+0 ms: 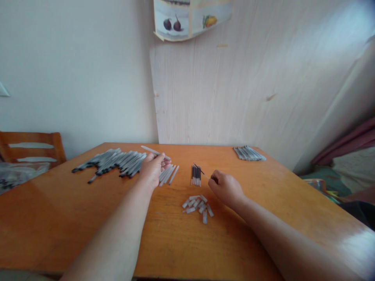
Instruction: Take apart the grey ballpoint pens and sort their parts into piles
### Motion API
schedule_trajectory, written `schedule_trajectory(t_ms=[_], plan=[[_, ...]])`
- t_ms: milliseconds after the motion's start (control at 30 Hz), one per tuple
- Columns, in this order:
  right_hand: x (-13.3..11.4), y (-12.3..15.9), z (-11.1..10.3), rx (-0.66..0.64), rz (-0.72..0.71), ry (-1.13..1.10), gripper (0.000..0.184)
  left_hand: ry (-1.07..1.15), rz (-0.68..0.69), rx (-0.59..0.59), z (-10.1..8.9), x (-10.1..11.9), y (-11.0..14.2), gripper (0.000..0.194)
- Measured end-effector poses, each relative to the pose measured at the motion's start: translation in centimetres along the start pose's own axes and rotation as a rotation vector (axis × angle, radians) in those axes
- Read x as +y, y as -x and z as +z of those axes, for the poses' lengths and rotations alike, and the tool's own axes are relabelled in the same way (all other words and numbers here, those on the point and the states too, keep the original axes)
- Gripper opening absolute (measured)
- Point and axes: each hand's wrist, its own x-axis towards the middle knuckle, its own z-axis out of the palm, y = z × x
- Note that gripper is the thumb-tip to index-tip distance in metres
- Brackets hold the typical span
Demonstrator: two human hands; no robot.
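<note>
Two hands: a left hand (151,167) and a right hand (225,185). One held clear tube (154,151), one held refill (199,169). Two groups of pens: a larger spread (117,162) and a smaller stack (249,153). Roughly a dozen short white pieces (204,217), blur making that count inexact. One table (175,249), one chair (32,153), one poster (184,35) with three fruits: two dark ones (177,26), one yellow (210,21).

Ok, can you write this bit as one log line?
left hand: holds pale tube; right hand: holds thin stick; small pale pieces: on table

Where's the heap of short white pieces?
In the head view, the heap lies on the table, below the dark sticks and left of the right hand.
</note>
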Motion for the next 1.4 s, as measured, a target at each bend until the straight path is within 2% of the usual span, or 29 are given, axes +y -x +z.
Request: schedule_trajectory(t_ms=[200, 567, 967, 1167, 1400], plan=[[-0.2, -0.3, 0.3, -0.053, 0.074, 0.153, 0.025, -0.130, 0.033, 0.012, 0.2, 0.1, 0.2, 0.014], [-1.1, -0.5, 1.0, -0.104, 0.129, 0.245, 0.033, -0.240, 0.046, 0.031, 0.1, 0.3, 0.3, 0.016], [-1.4, -0.3, 1.7, -0.077, 0.082, 0.147, 0.030, -0.232, 0.056, 0.017, 0.1, 0.1, 0.1, 0.020], [-0.7, -0.6, 2.3, -0.090, 0.026, 0.048, 0.030, -0.238, 0.064, 0.013, 0.1, 0.1, 0.1, 0.020], [-0.6, -0.6, 2.3, -0.121, 0.009, 0.057, 0.030, -0.250, 0.059, 0.005, 0.0, 0.0, 0.1, 0.020]])
